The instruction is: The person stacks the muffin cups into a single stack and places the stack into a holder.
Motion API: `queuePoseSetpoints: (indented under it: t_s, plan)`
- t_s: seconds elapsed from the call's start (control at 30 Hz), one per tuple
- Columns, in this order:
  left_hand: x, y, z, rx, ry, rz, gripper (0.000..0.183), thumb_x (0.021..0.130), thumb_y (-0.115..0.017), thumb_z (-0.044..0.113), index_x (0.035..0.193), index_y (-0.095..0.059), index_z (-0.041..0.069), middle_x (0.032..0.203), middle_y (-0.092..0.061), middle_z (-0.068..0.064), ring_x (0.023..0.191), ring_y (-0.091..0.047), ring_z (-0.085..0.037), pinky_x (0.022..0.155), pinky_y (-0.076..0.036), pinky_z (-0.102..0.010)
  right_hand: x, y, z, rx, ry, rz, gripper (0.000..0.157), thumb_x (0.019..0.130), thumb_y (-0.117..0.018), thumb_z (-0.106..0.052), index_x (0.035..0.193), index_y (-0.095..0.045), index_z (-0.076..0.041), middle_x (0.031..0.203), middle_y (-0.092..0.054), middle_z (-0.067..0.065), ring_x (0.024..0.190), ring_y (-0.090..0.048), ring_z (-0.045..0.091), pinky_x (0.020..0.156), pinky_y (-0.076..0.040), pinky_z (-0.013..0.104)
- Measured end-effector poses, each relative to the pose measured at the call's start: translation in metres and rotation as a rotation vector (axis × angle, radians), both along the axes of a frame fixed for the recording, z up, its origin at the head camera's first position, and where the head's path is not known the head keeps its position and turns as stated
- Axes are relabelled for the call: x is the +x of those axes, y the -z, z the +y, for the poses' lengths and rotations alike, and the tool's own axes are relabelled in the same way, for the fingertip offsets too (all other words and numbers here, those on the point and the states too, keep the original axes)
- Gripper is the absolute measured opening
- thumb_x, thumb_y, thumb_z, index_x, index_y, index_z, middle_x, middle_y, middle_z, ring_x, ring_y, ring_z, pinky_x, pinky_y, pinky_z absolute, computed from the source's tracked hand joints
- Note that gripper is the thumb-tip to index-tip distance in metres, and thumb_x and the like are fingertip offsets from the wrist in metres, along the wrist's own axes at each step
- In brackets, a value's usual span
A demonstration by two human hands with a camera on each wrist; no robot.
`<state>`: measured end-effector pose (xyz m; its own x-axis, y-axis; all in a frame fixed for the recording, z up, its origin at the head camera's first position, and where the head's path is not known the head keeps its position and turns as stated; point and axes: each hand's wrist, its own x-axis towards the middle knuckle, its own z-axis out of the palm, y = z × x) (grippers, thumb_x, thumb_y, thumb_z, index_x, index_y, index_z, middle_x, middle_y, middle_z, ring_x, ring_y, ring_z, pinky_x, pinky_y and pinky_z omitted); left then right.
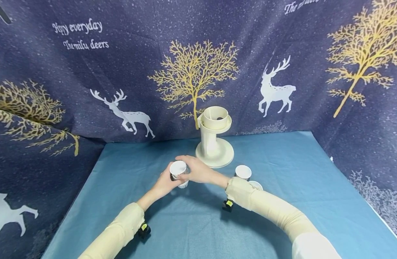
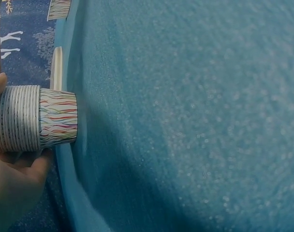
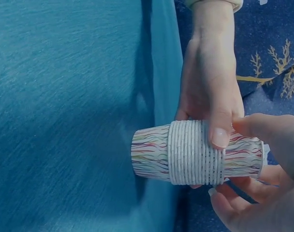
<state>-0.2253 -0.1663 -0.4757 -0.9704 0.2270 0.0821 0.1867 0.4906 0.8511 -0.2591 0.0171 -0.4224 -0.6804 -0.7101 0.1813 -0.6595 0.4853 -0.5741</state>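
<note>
Both hands hold a stack of paper cups (image 1: 179,169) above the middle of the table. My left hand (image 1: 163,185) grips the stack round its several nested rims, and its thumb lies across them in the right wrist view. At the upper end, my right hand (image 1: 198,171) pinches the top paper cup (image 3: 243,157); its wavy-striped wall shows above the other rims. The lowest cup's striped side (image 2: 60,118) points down at the table in the left wrist view. Part of the right hand's fingers is hidden behind the cups.
A cream plastic stand (image 1: 214,153) with a round base and an open ring top is at the back, something dark inside it. Two paper cups stand right of it: one (image 1: 243,172), and another (image 1: 255,185) partly behind the right sleeve. A blue cloth (image 1: 198,223) covers the table.
</note>
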Motion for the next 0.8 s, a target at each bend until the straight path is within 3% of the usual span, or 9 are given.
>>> queuePoseSetpoints:
  t_s: [0.37,0.6,0.8]
  plan:
    - [-0.0003,-0.0009,-0.0010,-0.051,-0.009,0.000,0.060,0.087,-0.072,0.015,0.137,-0.040,0.007,0.125,-0.057,-0.018,0.109,-0.059,-0.031,0.082,-0.050,-0.038,0.0000,0.0033,0.0021,0.034,0.013,-0.017,0.061,0.083,-0.076,-0.035,0.134,-0.053,-0.010,0.128,-0.059,0.006,0.112,-0.054,0.019,0.090,-0.048,0.035]
    - [-0.0013,0.0017,-0.0010,-0.051,-0.002,0.007,0.059,0.086,-0.073,0.017,0.135,-0.042,0.008,0.124,-0.058,-0.017,0.108,-0.058,-0.030,0.081,-0.050,-0.037,0.0009,0.0034,0.0026,0.083,0.008,-0.013,0.053,0.089,-0.069,-0.034,0.134,-0.055,-0.010,0.124,-0.060,0.008,0.108,-0.055,0.022,0.083,-0.049,0.030]
    - [-0.0025,0.0029,-0.0016,-0.031,-0.001,0.009,0.058,0.086,-0.074,0.018,0.134,-0.043,0.008,0.121,-0.059,-0.017,0.104,-0.059,-0.028,0.079,-0.050,-0.033,0.0023,0.0024,0.0026,0.111,0.026,-0.026,0.055,0.092,-0.065,-0.034,0.138,-0.053,-0.007,0.118,-0.065,0.012,0.107,-0.057,0.026,0.081,-0.047,0.032]
